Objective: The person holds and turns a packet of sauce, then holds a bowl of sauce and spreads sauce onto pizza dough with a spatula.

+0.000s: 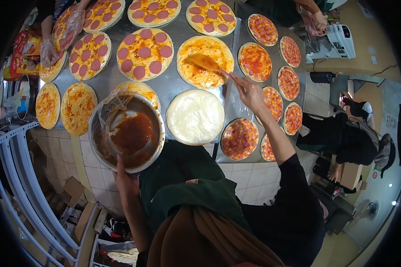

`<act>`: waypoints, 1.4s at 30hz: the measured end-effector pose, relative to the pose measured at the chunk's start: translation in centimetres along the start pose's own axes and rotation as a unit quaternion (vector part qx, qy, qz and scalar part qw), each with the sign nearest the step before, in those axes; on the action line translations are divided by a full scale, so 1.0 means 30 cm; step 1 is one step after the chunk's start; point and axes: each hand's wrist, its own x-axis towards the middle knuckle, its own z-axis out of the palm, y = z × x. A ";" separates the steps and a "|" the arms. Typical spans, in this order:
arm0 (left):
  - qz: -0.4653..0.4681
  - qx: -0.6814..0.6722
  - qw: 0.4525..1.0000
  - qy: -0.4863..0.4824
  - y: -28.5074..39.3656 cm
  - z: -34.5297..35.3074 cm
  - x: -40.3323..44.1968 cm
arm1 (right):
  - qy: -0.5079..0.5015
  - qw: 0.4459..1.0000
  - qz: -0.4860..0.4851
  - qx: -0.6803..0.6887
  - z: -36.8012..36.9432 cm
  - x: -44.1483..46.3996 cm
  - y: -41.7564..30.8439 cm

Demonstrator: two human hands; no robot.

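Observation:
My left hand (126,181) grips the near rim of a wide metal bowl (157,152) holding red sauce (132,132); clear plastic (110,109) lines its left side. Partly hidden beneath the bowl is a sauced pizza base (140,89). My right hand (250,93) is closed around the handle of a sauce-coated spoon (204,62), slightly blurred. The spoon's head is over a pizza base (202,80) streaked with orange sauce; whether it touches, I cannot tell. Just below lies a round base (195,118) covered with a white spread.
Several pizzas with round meat slices (145,52) cover the metal table (234,95). Smaller topped pizzas (239,139) line its right side. Another person's gloved hands (50,52) work at upper left, another hand (317,21) at upper right. A metal rack (24,178) stands left.

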 end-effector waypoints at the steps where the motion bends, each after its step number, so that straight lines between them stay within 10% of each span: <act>1: -0.001 0.002 1.000 0.004 0.000 -0.004 0.002 | 0.029 0.999 -0.034 0.018 0.045 0.018 0.014; 27: 0.032 0.032 0.999 -0.014 0.032 0.095 0.013 | 0.081 0.995 -0.043 -0.024 0.031 0.134 0.015; 34: 0.143 0.113 0.983 -0.034 0.017 0.138 0.076 | -0.158 0.964 -0.136 0.163 -0.386 0.022 -0.368; 42: 0.277 0.259 0.916 -0.129 0.054 0.317 0.056 | -0.155 0.941 -0.282 -0.100 -0.278 0.033 -0.491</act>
